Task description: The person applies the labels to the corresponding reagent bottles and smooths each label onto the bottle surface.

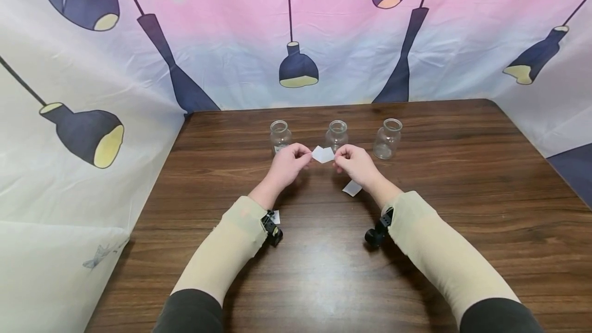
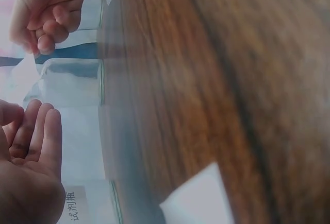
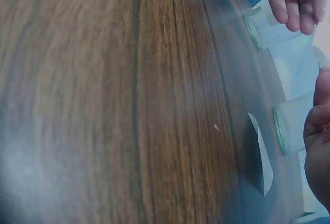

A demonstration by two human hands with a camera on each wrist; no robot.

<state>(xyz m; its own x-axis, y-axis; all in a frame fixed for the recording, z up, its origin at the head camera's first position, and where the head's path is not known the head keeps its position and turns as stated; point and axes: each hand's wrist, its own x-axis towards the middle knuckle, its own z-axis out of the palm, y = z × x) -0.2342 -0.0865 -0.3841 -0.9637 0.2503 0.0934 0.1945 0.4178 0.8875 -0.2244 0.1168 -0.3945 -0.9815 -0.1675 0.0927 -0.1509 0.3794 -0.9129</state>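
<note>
My left hand (image 1: 289, 162) and right hand (image 1: 358, 165) each pinch one end of a small white paper label (image 1: 322, 154). It is held up above the table, just in front of the middle glass jar (image 1: 338, 135). Behind my left hand stands another glass jar (image 1: 279, 131), and its printed label (image 2: 77, 203) shows in the left wrist view. A third jar (image 1: 387, 140), with no label visible, is beyond my right hand. All three jars are upright, with uncovered mouths. One white paper piece (image 1: 352, 188) lies on the table beneath my right wrist.
Another white paper piece (image 1: 276, 217) lies beside the left wrist camera (image 1: 273, 229), partly hidden by it. The brown wooden table (image 1: 319, 276) reaches back to a printed cloth backdrop (image 1: 240, 66). Cloth also hangs along the left and right sides.
</note>
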